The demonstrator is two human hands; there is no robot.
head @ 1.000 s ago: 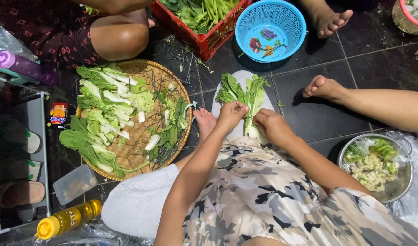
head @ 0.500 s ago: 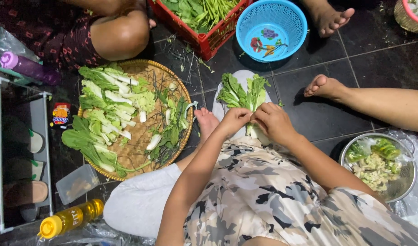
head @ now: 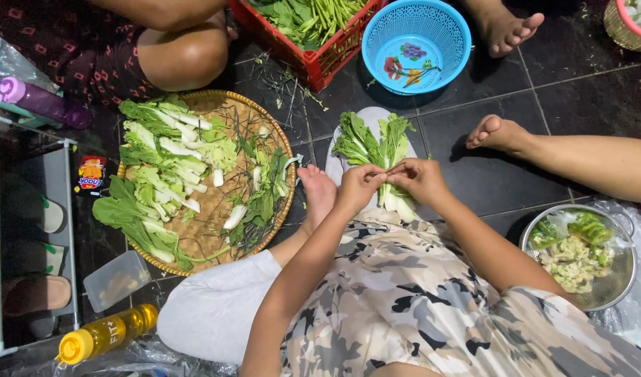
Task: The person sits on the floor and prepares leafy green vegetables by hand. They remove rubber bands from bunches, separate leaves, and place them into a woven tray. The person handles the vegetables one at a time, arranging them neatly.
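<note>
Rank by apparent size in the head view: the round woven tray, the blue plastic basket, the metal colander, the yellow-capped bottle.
1. Round woven tray
2. Blue plastic basket and metal colander: look alike, unranked
3. Yellow-capped bottle

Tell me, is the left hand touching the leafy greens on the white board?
Touching. The head view shows the left hand pinching the stems of the leafy greens, fingers closed on them beside the right hand.
</note>
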